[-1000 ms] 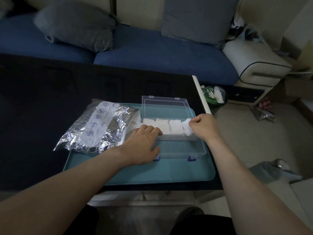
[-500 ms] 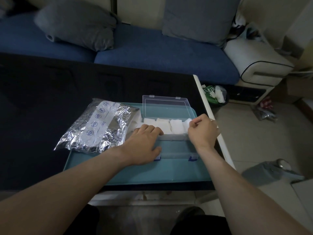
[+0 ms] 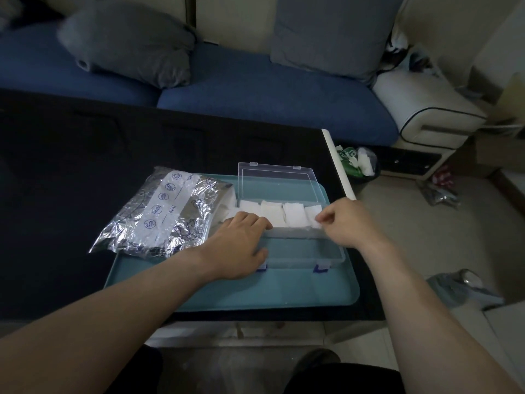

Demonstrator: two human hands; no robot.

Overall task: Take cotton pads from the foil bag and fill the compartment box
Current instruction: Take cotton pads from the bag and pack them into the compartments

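A clear compartment box [image 3: 298,251] with its lid [image 3: 277,180] raised stands on a teal tray [image 3: 255,294]. White cotton pads [image 3: 284,213] fill its far row of compartments; the near row shows the tray through it. A crinkled silver foil bag [image 3: 159,217] lies to the left, its mouth with more pads toward the box. My left hand [image 3: 241,245] rests flat on the box's left end, fingers over the far row. My right hand [image 3: 343,223] pinches the rightmost cotton pad [image 3: 314,216] at the box's right end.
The tray sits on a black table [image 3: 85,180] whose white right edge [image 3: 338,163] runs close to the box. A blue sofa [image 3: 255,89] with grey cushions lies behind. A small bin [image 3: 358,163] and clutter stand on the floor to the right.
My right hand has drawn slightly back and down along the box's right end, still at the rightmost pad. The left hand has stayed on the box.
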